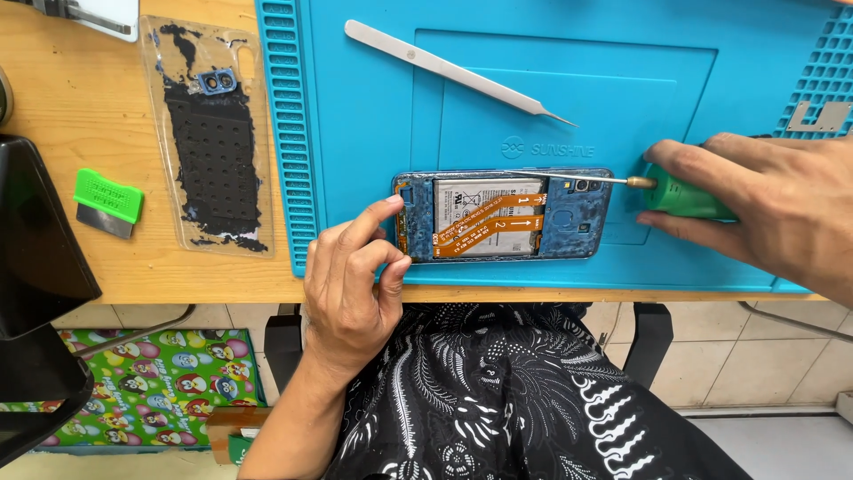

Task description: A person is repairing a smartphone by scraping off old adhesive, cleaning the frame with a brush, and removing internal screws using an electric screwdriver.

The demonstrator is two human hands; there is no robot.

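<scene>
An opened phone [569,222] lies on its face on a blue work mat [373,107], showing its battery and two orange flex cables. My left hand [351,284] steadies the phone's left end with thumb and forefinger. My right hand [773,209] grips a green-handled screwdriver [680,196], whose thin shaft reaches left along the phone's top edge.
Steel tweezers [453,69] lie on the mat above the phone. The phone's removed back cover [209,142] rests on the wooden table at left, beside a green-handled scraper [107,203]. A dark object [35,231] sits at the left edge. A small metal bracket [822,116] lies at far right.
</scene>
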